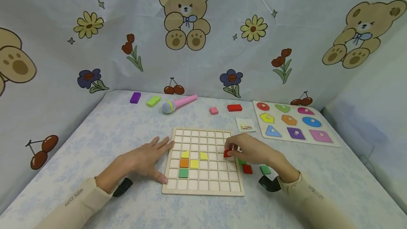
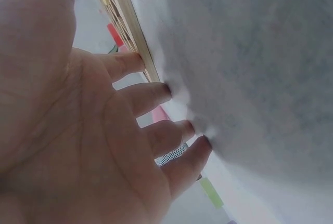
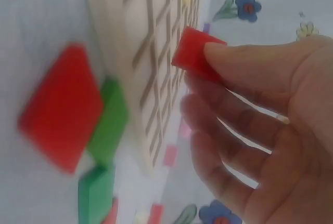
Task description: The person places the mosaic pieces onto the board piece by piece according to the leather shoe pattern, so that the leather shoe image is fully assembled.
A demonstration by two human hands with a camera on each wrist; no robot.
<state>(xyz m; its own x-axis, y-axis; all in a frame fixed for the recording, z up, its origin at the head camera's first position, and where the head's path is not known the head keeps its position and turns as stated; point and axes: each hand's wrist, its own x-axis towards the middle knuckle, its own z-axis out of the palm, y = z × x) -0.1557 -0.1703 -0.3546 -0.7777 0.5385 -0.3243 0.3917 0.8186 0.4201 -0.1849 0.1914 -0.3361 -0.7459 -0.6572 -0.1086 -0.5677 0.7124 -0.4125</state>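
Note:
A wooden grid board (image 1: 203,192) lies flat on the table. Spread and straight, my left hand (image 1: 143,160) rests along its left side, index fingertip and thumb at the edge. Thumb and fingers of my right hand (image 1: 249,147) pinch a red square tile (image 3: 191,50) over the right part of the grid. In the left half of the board sit an orange tile (image 1: 184,163), a green tile (image 1: 183,172) and several yellow pieces (image 1: 194,164). Beside its right edge lie another red tile (image 1: 247,169) and green tiles (image 1: 265,170).
Behind the board are a pink toy microphone (image 1: 186,100), a purple block (image 1: 135,98), a lime block (image 1: 153,101), a pink block (image 1: 214,110) and a red block (image 1: 234,107). A pattern card (image 1: 245,125) lies near a knobbed shape puzzle (image 1: 279,120) at back right.

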